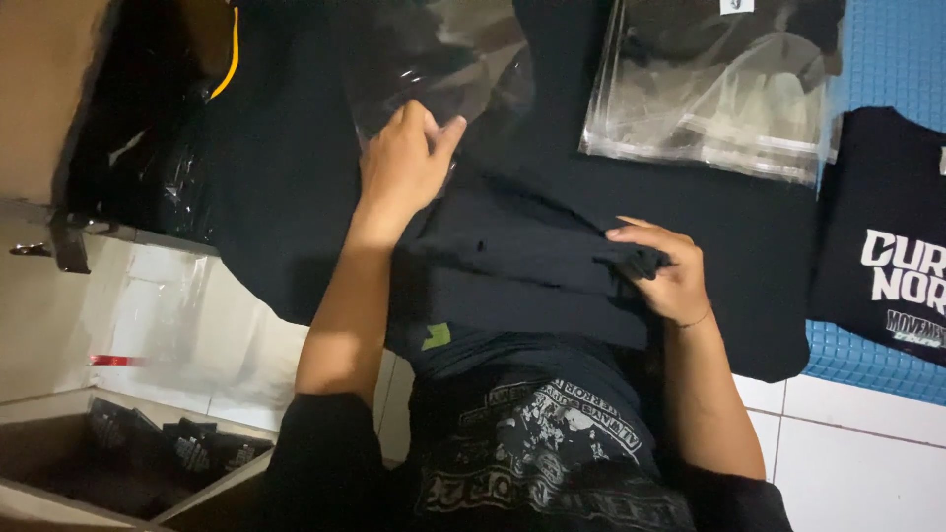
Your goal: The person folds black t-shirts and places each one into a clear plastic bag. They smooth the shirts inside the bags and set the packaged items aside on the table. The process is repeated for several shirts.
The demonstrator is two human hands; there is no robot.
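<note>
A folded black shirt (522, 266) lies in front of me on black cloth on the floor. My right hand (665, 271) pinches a bunched edge of this shirt at its right side. My left hand (402, 163) reaches past the shirt's far left corner and grips the mouth of a clear plastic bag (443, 59). The bag is crumpled and lies just beyond the shirt. Whether the shirt's far end is inside the bag I cannot tell.
A stack of clear plastic bags (709, 99) lies at the far right. A folded black shirt with white print (887, 256) rests on a blue mat (892, 59). A cardboard box (108, 463) with dark tags stands at the lower left on white tiles.
</note>
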